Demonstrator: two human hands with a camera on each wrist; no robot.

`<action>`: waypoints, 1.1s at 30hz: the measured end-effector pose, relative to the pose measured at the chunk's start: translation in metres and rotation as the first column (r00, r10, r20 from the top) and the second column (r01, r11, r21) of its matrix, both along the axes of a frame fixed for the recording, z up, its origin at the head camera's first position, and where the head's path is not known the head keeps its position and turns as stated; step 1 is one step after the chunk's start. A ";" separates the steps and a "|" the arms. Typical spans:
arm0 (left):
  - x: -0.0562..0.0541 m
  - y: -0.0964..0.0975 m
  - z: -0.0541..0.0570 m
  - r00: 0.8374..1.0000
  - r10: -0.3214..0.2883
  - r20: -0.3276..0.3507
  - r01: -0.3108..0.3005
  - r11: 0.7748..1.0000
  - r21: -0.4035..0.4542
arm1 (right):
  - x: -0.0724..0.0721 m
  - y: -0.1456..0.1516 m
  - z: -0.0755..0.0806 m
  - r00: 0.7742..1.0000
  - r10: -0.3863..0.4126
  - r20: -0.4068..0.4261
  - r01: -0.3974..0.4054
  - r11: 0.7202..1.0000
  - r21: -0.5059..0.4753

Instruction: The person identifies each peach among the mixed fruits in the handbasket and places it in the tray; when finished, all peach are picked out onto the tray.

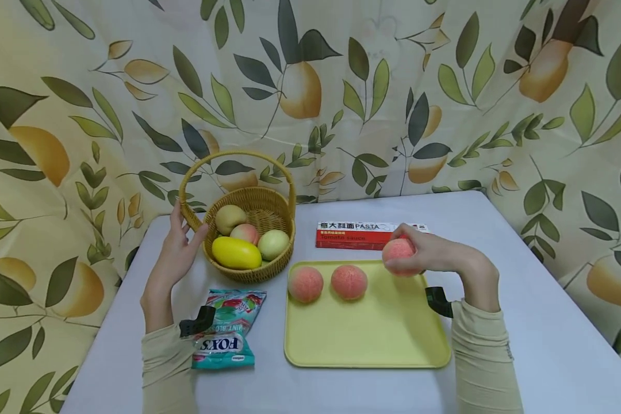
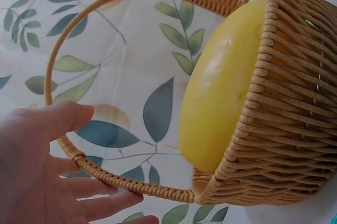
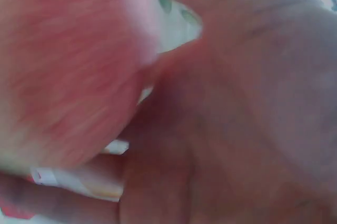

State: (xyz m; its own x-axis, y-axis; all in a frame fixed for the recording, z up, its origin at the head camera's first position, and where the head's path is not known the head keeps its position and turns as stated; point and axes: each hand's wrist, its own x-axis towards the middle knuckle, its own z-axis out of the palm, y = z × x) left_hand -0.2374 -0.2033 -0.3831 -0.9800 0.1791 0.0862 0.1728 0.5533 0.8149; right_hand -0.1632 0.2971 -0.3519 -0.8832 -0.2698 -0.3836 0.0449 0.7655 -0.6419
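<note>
My right hand (image 1: 445,257) grips a pink peach (image 1: 397,253) over the far right corner of the yellow tray (image 1: 367,339). In the right wrist view the same peach (image 3: 68,71) fills the left side, fingers curled round it. Two more peaches, one on the left (image 1: 306,284) and one beside it (image 1: 349,282), sit along the tray's far side. My left hand (image 1: 176,253) is at the left of the wicker basket (image 1: 253,276). In the left wrist view its fairly straight fingers (image 2: 108,205) reach behind the basket handle (image 2: 121,182), thumb apart from them.
Inside the basket are a yellow oblong fruit (image 1: 236,253), a pale green fruit (image 1: 273,245), a brownish round fruit (image 1: 230,219) and a pinkish one (image 1: 245,232). A red-and-white pasta box (image 1: 349,237) lies behind the tray. A teal Fox's candy bag (image 1: 233,328) lies before the basket.
</note>
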 end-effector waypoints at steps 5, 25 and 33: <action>0.001 -0.007 0.003 1.000 0.002 0.002 -0.002 1.000 0.014 | -0.007 0.005 -0.004 0.989 0.018 0.149 -0.027 0.998 0.058; 0.000 -0.002 0.006 1.000 -0.003 -0.006 0.003 1.000 -0.003 | -0.019 -0.001 -0.032 0.978 0.075 0.193 -0.089 0.994 0.068; 0.000 -0.004 0.005 1.000 -0.010 0.008 0.010 1.000 -0.007 | -0.021 -0.003 -0.033 0.980 0.096 0.175 -0.106 0.993 0.052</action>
State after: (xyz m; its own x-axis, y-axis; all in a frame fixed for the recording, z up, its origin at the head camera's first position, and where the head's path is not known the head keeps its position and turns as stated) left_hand -0.2370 -0.2068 -0.3783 -0.9789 0.1896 0.0768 0.1717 0.5576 0.8122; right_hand -0.1847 0.2940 -0.3852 -0.7721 -0.3259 -0.5455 0.0708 0.8091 -0.5834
